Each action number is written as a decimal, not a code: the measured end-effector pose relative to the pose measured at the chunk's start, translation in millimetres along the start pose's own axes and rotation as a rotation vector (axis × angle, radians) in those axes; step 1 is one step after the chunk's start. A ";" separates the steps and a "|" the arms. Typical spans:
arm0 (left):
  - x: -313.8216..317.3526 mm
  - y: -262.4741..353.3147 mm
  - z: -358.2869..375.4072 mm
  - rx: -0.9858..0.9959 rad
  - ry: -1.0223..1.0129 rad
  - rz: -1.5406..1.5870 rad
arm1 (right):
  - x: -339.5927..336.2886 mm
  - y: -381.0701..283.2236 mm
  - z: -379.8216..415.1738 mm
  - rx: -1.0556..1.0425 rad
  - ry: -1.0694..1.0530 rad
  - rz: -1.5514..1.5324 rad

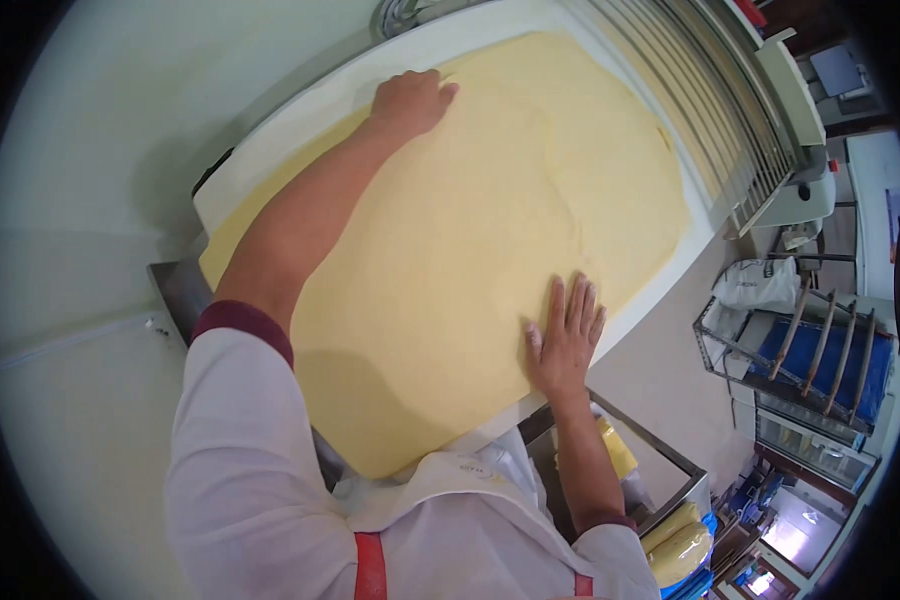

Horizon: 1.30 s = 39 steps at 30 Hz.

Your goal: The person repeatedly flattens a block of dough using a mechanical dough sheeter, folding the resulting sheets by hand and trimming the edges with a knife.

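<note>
Here, the white table (292, 122) bears the yellow dough sheet (440, 240). At its 12 o'clock edge my left hand (412, 102) curls, pinching or not I cannot tell; at 4 o'clock my right hand (566, 342) lies open.

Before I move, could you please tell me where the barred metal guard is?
The barred metal guard is at the upper right of the head view, just past the right-hand end of the yellow sheet.
</note>
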State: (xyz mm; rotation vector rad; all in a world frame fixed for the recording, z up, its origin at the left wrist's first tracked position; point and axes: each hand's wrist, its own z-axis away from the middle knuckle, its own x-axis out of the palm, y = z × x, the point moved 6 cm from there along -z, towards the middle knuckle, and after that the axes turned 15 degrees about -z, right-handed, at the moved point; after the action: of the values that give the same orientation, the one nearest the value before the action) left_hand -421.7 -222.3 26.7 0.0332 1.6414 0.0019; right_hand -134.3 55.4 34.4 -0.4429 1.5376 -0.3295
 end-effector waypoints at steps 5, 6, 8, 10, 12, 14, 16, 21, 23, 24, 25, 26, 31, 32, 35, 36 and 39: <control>12.7 -25.8 -17.3 -0.012 -0.020 0.083 | 8.8 7.6 2.3 0.051 -0.087 0.044; 11.4 -27.0 -15.3 -0.014 -0.042 0.094 | 7.3 5.4 0.8 0.052 -0.085 0.043; 12.4 -39.8 -2.9 -0.043 -0.083 0.098 | 5.8 4.3 -1.2 0.043 -0.083 0.045; 12.3 -61.8 27.6 -0.088 -0.129 0.079 | 7.5 3.7 0.1 0.035 -0.082 0.043; 0.8 -77.7 73.7 -0.085 -0.157 0.052 | 8.1 3.5 1.9 0.033 -0.077 0.045; -5.6 -95.9 84.7 -0.079 -0.089 0.050 | 8.6 2.0 1.7 0.029 -0.065 0.046; -0.2 -121.1 69.6 -0.080 0.066 0.072 | 10.6 1.8 3.1 0.022 -0.060 0.051; -4.1 -128.3 82.5 -0.139 -0.029 0.103 | 11.1 -1.6 5.2 0.003 -0.039 0.053; -10.1 -132.4 105.8 -0.132 -0.056 0.047 | 11.0 -1.8 5.8 0.003 -0.032 0.053; -7.6 -135.6 122.5 -0.126 -0.052 -0.008 | 12.0 -0.4 6.1 0.001 -0.031 0.056; -6.9 -141.3 129.9 -0.117 -0.046 -0.062 | 13.4 1.4 5.5 0.000 -0.025 0.059; -8.6 -149.7 127.7 -0.111 0.005 -0.021 | 14.4 2.1 6.2 0.004 -0.023 0.066; -3.3 -172.7 121.9 -0.144 0.002 0.077 | 9.5 -0.3 6.1 -0.001 -0.002 0.010; -3.4 -169.5 122.5 -0.135 -0.014 0.067 | 8.0 1.7 9.5 0.000 0.050 -0.024; -7.1 -174.9 146.5 -0.102 -0.032 -0.010 | 10.5 21.1 23.0 0.158 0.151 -0.030; -5.0 -178.5 155.6 -0.085 -0.006 -0.053 | 11.0 26.5 29.2 0.238 0.171 -0.020; -10.0 -184.8 168.5 -0.100 -0.014 -0.023 | 0.5 33.4 34.5 0.161 0.253 -0.423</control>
State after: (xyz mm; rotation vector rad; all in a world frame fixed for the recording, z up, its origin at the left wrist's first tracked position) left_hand -256.8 -410.5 20.9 -0.0620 1.6253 0.0666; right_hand -102.1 86.9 17.4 -0.6170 1.6390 -0.8590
